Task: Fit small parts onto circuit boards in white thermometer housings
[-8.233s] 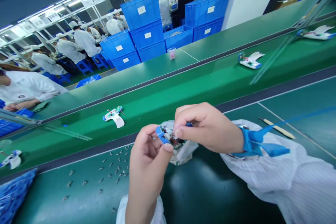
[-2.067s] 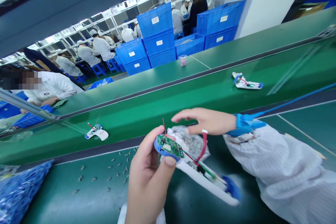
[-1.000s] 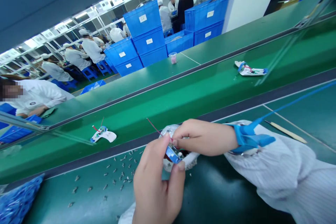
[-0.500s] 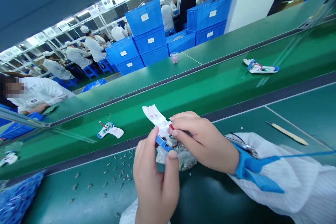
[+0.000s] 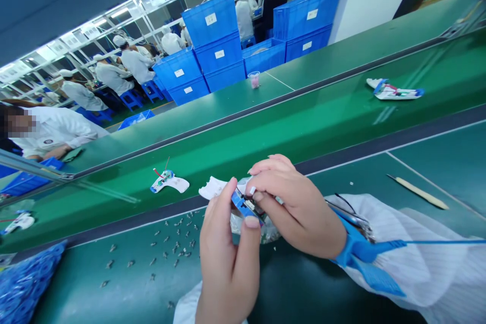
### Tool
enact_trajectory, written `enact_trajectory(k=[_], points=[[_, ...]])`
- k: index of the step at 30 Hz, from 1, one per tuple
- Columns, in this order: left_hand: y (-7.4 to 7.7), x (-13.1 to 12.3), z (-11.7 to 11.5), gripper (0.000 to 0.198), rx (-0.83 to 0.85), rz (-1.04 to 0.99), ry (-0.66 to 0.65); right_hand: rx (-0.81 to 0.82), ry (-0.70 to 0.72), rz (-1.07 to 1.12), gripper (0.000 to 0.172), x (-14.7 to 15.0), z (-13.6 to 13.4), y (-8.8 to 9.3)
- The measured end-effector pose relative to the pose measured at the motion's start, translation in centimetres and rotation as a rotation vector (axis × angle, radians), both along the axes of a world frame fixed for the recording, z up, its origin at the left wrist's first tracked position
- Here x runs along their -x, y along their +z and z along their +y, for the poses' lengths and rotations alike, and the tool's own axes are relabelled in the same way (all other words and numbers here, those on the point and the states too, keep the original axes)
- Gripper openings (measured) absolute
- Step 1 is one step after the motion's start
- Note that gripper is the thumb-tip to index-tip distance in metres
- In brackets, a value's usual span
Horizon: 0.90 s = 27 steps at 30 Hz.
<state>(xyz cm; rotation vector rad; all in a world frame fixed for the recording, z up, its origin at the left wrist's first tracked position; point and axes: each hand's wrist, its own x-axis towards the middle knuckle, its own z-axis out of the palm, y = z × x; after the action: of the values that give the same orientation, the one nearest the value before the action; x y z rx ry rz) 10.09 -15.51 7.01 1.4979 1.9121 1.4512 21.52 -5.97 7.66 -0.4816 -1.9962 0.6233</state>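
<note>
1 narrow pinch: left hand (image 5: 231, 253) holds the unit (image 5: 243, 205), blue edge slanting from index to thumb; right hand (image 5: 304, 207), nearly closed, nips the plug (image 5: 252, 190) just right of that index.

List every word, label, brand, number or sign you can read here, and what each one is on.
No text is legible in this view.
White labels on the stacked blue crates: faint marks, too small and blurred to read.
Round dark mark on a co-worker's white coat: too small to make out any lettering.
Blue-and-white part in the hands: no lettering can be made out.
</note>
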Motion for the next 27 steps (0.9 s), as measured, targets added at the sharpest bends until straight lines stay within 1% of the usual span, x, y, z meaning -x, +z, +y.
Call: enact_trajectory(k=[4,8,10,12,14,17,22,27], points=[[0.1,0.4,-0.2,0.040,-0.041,0.039,-0.010,0.082,0.088,0.003,0.022,-0.4,0.5,0.7],[0.4,0.2,-0.1,0.038,-0.090,0.043,0.024,0.275,0.219,-0.022,0.025,-0.8,1.0,1.3],[0.4,0.1,0.0,0.039,-0.081,0.039,0.021,0.363,0.236,-0.022,0.024,-0.9,1.1,1.5],[0.3,-0.1,0.1,0.039,-0.076,0.013,0.006,0.409,0.229,-0.022,0.025,-1.0,1.0,1.6],[0.2,-0.3,0.1,0.039,-0.080,-0.025,0.010,0.403,0.225,-0.039,0.025,-1.0,1.0,1.8],[0.1,-0.6,0.2,0.038,-0.090,-0.055,0.027,0.340,0.253,-0.084,0.026,-1.2,1.1,2.1],[0.3,-0.9,0.0,0.040,-0.078,-0.086,0.003,0.229,0.305,-0.137,0.027,-1.5,1.5,2.4],[0.7,-0.8,-0.2,0.039,-0.080,-0.147,-0.030,0.122,0.321,-0.115,0.024,-1.9,1.7,2.5]])
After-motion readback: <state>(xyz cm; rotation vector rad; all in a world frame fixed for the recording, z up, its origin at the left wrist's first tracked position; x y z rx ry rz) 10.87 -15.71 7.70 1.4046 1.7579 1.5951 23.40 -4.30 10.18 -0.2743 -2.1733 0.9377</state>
